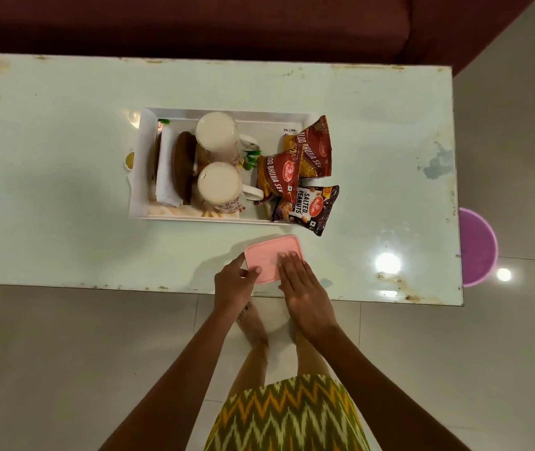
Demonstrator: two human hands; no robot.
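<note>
Both grips meet the pink box (267,255), which sits on the table (64,164) near its front edge, apart from the tray (136,177). The left grip (232,281) pinches its near left corner, thumb on top. The right grip (302,294) lies flat on top, fingers straight. It looks square, with rounded corners.

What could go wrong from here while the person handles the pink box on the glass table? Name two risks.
1. The pink box lies near the front edge of the table. The right grip presses flat on its lid while the left grip pinches one corner, so it might slide off the glossy top.
2. The peanut packet overhangs the tray just behind the box; a forward shove could knock it.
</note>
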